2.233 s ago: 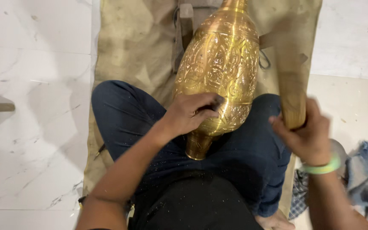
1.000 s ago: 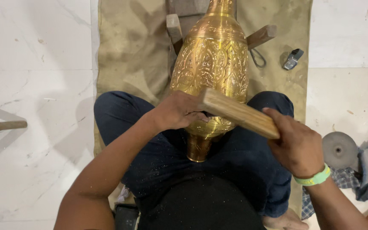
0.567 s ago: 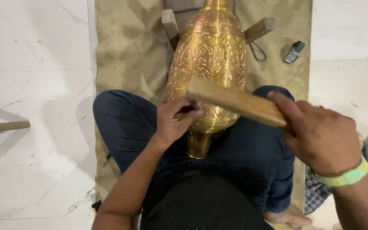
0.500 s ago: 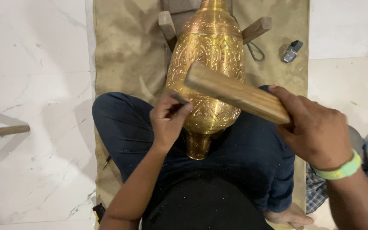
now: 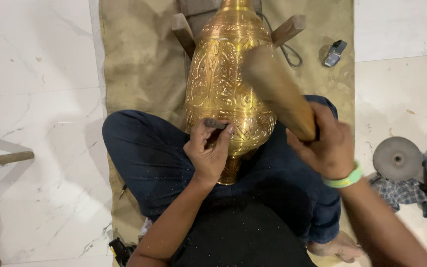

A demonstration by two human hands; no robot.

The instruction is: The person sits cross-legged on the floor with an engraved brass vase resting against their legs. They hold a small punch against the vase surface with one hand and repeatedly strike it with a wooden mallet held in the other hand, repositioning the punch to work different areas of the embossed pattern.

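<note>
Head view: the engraved brass vase lies across your lap on a wooden cradle over the burlap mat. Your left hand is clamped on a small chisel set against its belly. Your right hand grips a raised wooden mallet, blurred. The pattern appears to cover most of the vase; what is left I cannot judge.

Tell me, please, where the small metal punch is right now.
In the head view, the punch is pinched in the left hand, its tip against the brass vase over the lap.
</note>
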